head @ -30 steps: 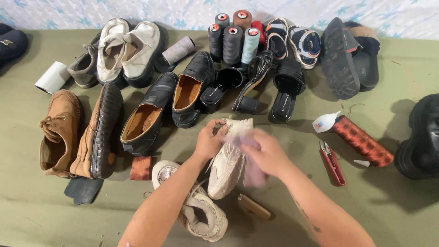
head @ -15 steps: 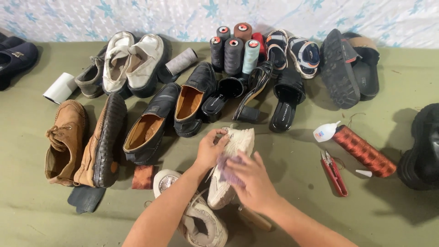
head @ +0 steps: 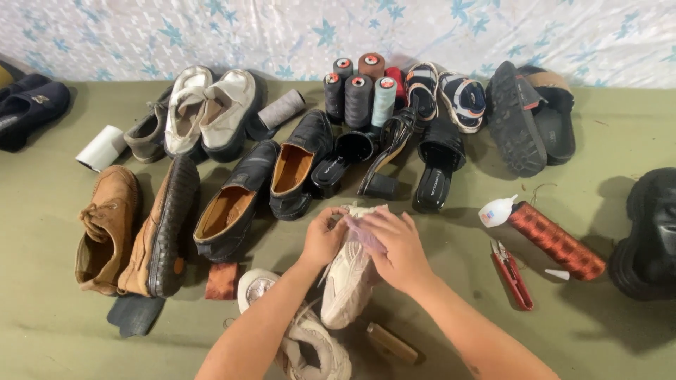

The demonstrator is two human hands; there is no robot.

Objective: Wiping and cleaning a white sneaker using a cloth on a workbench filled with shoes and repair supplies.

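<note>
Two hands on cream sneaker (head: 350,281) | left hand (head: 322,239) grip holds its side | right hand (head: 398,248) presses pale cloth (head: 365,234) on top

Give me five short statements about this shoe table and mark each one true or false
1. Both hands are on a white sneaker. True: the left hand grips its side and the right hand presses on it.
2. The red snips lie to the left of the sneaker. False: they lie to its right, near the red thread spool.
3. A pair of brown lace-up shoes sits at the left of the table. True.
4. The thread cones stand at the near edge. False: they stand at the far side by the wall.
5. The right hand holds a hammer. False: it holds a pale cloth.
</note>
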